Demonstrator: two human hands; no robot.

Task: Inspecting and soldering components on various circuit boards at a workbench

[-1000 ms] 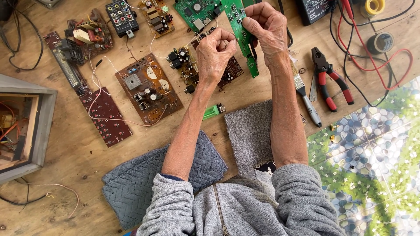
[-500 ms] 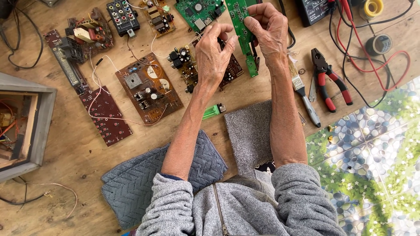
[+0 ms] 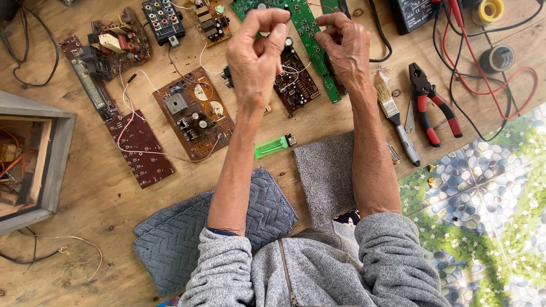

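both hands risen; green circuit board now lying flat

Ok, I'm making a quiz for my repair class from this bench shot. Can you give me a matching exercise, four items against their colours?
Things:
1. lighter
2. pliers, handles
3. roll of tape
4. cloth between the forearms

Colours:
A. yellow
B. grey
C. green
D. red and black

Pairs: 1-C, 2-D, 3-A, 4-B
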